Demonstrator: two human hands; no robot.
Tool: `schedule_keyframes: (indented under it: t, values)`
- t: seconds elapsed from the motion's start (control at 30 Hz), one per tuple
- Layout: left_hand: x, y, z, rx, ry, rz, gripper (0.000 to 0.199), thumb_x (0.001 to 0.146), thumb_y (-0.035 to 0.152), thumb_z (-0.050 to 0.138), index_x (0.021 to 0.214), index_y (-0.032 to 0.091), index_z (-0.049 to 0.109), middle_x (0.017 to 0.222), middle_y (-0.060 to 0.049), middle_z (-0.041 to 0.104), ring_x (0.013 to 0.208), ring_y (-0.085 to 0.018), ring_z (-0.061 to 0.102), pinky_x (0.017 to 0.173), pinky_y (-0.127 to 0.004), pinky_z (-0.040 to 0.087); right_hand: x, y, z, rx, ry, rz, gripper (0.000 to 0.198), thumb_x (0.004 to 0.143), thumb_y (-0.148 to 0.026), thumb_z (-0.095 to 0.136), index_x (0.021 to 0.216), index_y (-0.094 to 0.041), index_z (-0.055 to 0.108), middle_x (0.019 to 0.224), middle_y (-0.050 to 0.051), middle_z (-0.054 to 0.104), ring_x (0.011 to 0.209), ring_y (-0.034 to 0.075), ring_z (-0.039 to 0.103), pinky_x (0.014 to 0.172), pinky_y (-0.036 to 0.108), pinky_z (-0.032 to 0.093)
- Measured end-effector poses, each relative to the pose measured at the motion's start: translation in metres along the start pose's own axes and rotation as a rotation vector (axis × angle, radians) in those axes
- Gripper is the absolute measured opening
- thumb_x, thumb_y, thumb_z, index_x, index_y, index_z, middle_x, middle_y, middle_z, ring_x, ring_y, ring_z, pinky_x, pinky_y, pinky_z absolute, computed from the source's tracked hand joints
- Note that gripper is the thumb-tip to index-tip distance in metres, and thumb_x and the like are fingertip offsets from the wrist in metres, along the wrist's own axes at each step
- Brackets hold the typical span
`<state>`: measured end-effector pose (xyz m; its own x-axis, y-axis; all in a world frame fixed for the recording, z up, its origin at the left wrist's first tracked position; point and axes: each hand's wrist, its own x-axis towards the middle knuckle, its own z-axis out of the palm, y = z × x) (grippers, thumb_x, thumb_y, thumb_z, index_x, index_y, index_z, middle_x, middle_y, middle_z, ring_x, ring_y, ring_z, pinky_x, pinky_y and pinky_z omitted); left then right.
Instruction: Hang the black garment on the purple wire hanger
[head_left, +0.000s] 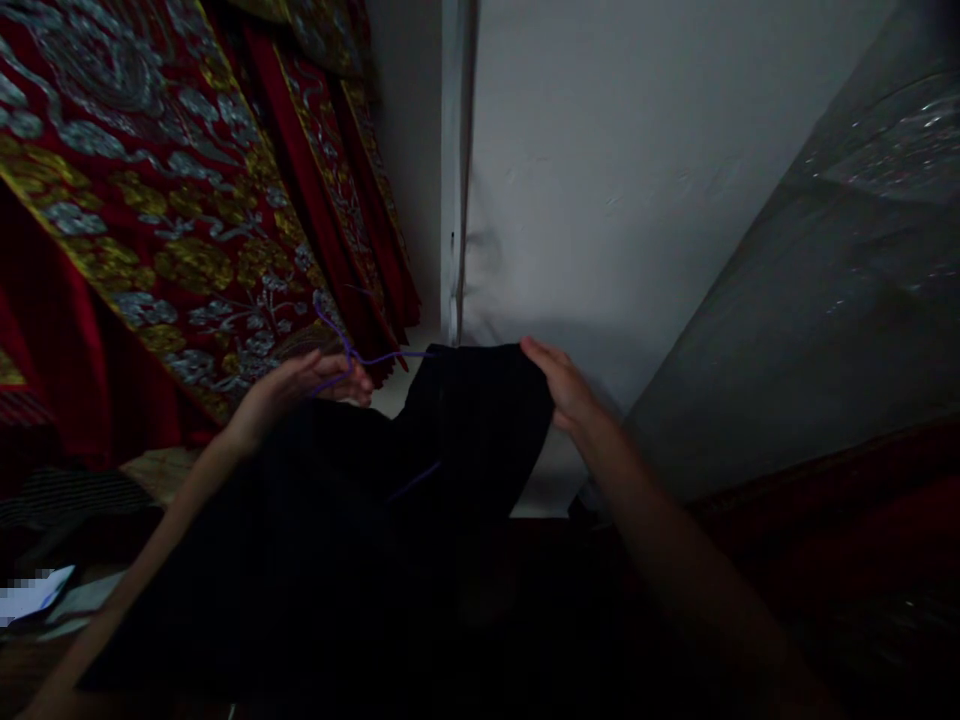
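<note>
Right grip is closed on the upper right edge of a black cloth, which is pinched between fingers and thumb. By the left grip the fingers are held half curled, with a purple thread run across them; whether it is pinched or only draped there cannot be told. The thread is stretched from these fingers to the upper left edge of the raised part of the cloth, and a loose end is stuck up above the hand. Another short purple length is seen slanting across the cloth lower down.

The cloth is held up between the two hands, in front of a pale wall; its lower part is lost in shadow, so its full shape cannot be told. Behind it, an upright strip is set against the wall. At the left, a red hanging is covered with gold and silver embroidery. At the right, a glossy grey sheet is seen at a slant. Near the left forearm, a bright flat piece is partly blurred.
</note>
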<state>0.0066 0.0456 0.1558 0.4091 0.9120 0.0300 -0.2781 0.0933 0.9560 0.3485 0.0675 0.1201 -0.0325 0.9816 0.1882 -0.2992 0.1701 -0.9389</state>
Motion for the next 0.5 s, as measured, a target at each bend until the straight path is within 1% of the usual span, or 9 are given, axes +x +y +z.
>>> schedule_keyframes:
  t: [0.03, 0.1, 0.17, 0.2, 0.23, 0.3, 0.4, 0.43, 0.5]
  values:
    - [0.0, 0.0, -0.006, -0.043, 0.145, 0.015, 0.047, 0.098, 0.048, 0.042, 0.102, 0.012, 0.072, 0.098, -0.014, 0.077, 0.081, -0.025, 0.074, 0.068, -0.035, 0.061, 0.006, -0.009, 0.0, 0.016, 0.048, -0.063, 0.044, 0.065, -0.06, 0.085, 0.072, -0.019, 0.07, 0.064, 0.0, 0.071, 0.062, 0.018, 0.07, 0.059, 0.028, 0.055]
    - [0.0, -0.003, -0.018, -0.119, 0.364, 0.01, 0.055, 0.105, 0.046, 0.029, 0.116, 0.009, 0.068, 0.107, -0.013, 0.076, 0.088, -0.026, 0.074, 0.073, -0.036, 0.061, 0.017, -0.024, -0.003, 0.026, 0.135, -0.196, 0.043, 0.067, -0.059, 0.084, 0.075, -0.02, 0.069, 0.068, 0.001, 0.072, 0.074, 0.022, 0.074, 0.067, 0.031, 0.058]
    - [0.0, -0.01, -0.031, -0.176, 0.525, 0.075, 0.046, 0.106, 0.041, 0.034, 0.117, 0.011, 0.067, 0.102, -0.009, 0.077, 0.089, -0.023, 0.073, 0.076, -0.033, 0.06, 0.025, -0.036, -0.01, 0.019, 0.215, -0.322, 0.042, 0.072, -0.059, 0.081, 0.079, -0.02, 0.068, 0.073, 0.003, 0.074, 0.085, 0.025, 0.075, 0.074, 0.035, 0.06]
    - [0.0, -0.015, -0.037, -0.194, 0.566, 0.146, 0.041, 0.105, 0.037, 0.037, 0.117, 0.012, 0.067, 0.101, -0.007, 0.077, 0.092, -0.022, 0.072, 0.079, -0.031, 0.06, 0.027, -0.04, -0.015, 0.017, 0.257, -0.38, 0.041, 0.075, -0.059, 0.079, 0.081, -0.02, 0.067, 0.076, 0.003, 0.074, 0.09, 0.025, 0.075, 0.076, 0.036, 0.061]
    - [-0.001, -0.021, -0.042, -0.202, 0.572, 0.224, 0.037, 0.105, 0.035, 0.039, 0.116, 0.014, 0.067, 0.104, -0.006, 0.077, 0.097, -0.021, 0.072, 0.083, -0.03, 0.059, 0.027, -0.042, -0.021, 0.016, 0.301, -0.427, 0.041, 0.077, -0.059, 0.077, 0.083, -0.02, 0.066, 0.079, 0.004, 0.074, 0.093, 0.026, 0.075, 0.077, 0.037, 0.061]
    - [-0.002, -0.036, -0.047, -0.184, 0.5, 0.312, 0.038, 0.105, 0.04, 0.04, 0.114, 0.017, 0.069, 0.113, -0.006, 0.075, 0.108, -0.021, 0.069, 0.091, -0.031, 0.057, 0.02, -0.042, -0.03, 0.012, 0.389, -0.482, 0.039, 0.08, -0.059, 0.074, 0.085, -0.021, 0.065, 0.082, 0.005, 0.074, 0.096, 0.026, 0.074, 0.078, 0.038, 0.061]
    - [-0.006, -0.062, -0.044, -0.093, 0.384, 0.303, 0.047, 0.095, 0.06, 0.053, 0.111, 0.02, 0.071, 0.126, -0.009, 0.072, 0.122, -0.027, 0.064, 0.1, -0.039, 0.055, -0.001, -0.028, -0.037, -0.01, 0.495, -0.463, 0.038, 0.082, -0.058, 0.073, 0.086, -0.021, 0.065, 0.083, 0.005, 0.073, 0.095, 0.026, 0.074, 0.076, 0.036, 0.061]
    - [-0.008, -0.072, -0.041, -0.059, 0.384, 0.288, 0.049, 0.089, 0.063, 0.061, 0.11, 0.021, 0.072, 0.127, -0.009, 0.071, 0.124, -0.029, 0.063, 0.102, -0.04, 0.053, -0.009, -0.021, -0.038, -0.011, 0.516, -0.44, 0.038, 0.082, -0.058, 0.073, 0.086, -0.021, 0.066, 0.082, 0.005, 0.073, 0.093, 0.025, 0.074, 0.076, 0.036, 0.061]
    - [-0.01, -0.094, -0.033, 0.009, 0.408, 0.253, 0.052, 0.076, 0.06, 0.078, 0.108, 0.02, 0.073, 0.126, -0.01, 0.072, 0.126, -0.031, 0.062, 0.106, -0.04, 0.051, -0.02, -0.005, -0.038, 0.005, 0.531, -0.388, 0.04, 0.081, -0.059, 0.073, 0.087, -0.02, 0.066, 0.081, 0.004, 0.071, 0.09, 0.024, 0.073, 0.075, 0.036, 0.061]
